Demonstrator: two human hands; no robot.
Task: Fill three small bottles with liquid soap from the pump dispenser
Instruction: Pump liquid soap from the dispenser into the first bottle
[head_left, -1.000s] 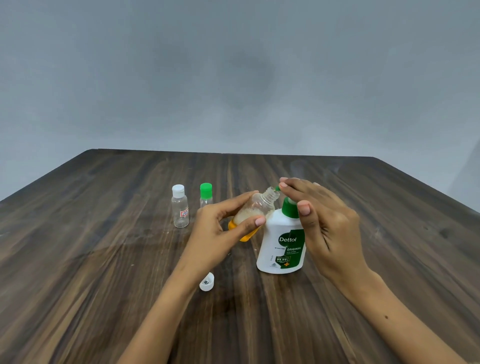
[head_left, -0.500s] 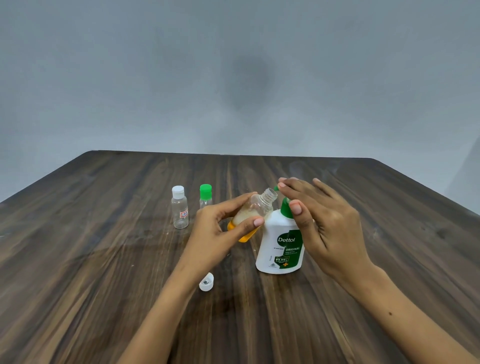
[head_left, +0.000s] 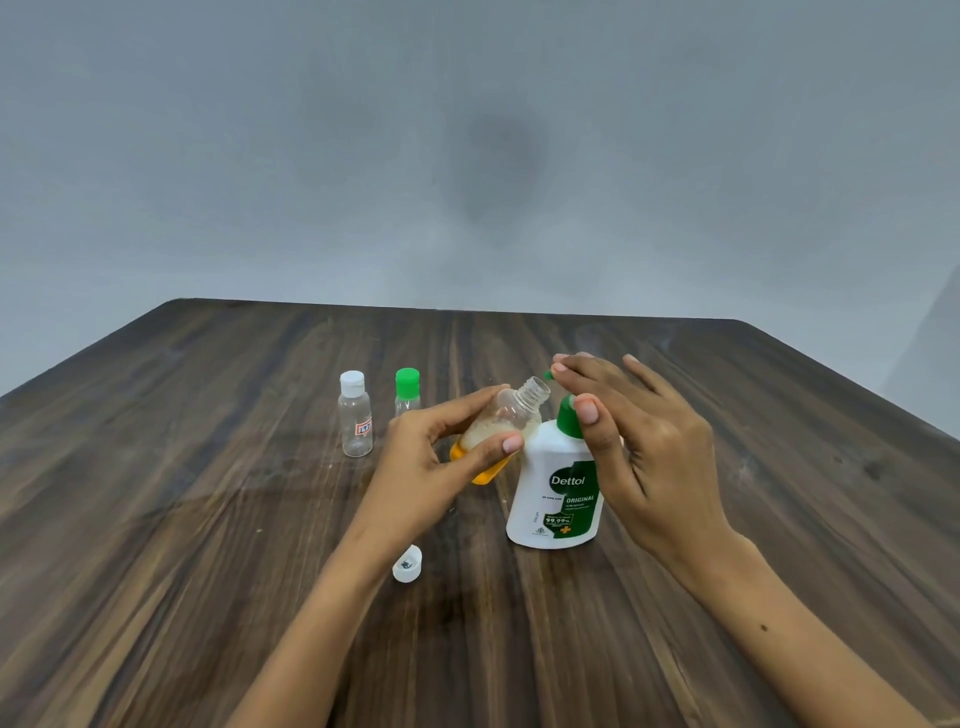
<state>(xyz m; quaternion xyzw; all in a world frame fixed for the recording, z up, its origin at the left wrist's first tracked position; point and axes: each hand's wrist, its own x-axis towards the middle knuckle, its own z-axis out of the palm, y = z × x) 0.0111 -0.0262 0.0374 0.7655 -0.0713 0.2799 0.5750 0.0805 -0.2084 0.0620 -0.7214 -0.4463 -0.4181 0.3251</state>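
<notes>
My left hand (head_left: 439, 460) grips a small clear bottle (head_left: 506, 421), tilted with its open neck toward the pump spout; orange soap with foam lies in its lower part. The white pump dispenser (head_left: 556, 493) with a green pump stands upright just right of it. My right hand (head_left: 634, 436) lies over the pump head with straight fingers, the thumb beside the green collar. Two capped small bottles stand at the left: a white-capped bottle (head_left: 355, 415) and a green-capped bottle (head_left: 407, 391), partly hidden behind my left hand.
A loose white cap (head_left: 408, 564) lies on the dark wooden table (head_left: 156, 519) near my left forearm. A plain grey wall rises behind the table's far edge.
The right hand's fingers have lifted slightly over the pump head. The left hand still holds the tilted bottle in nearly the same place.
</notes>
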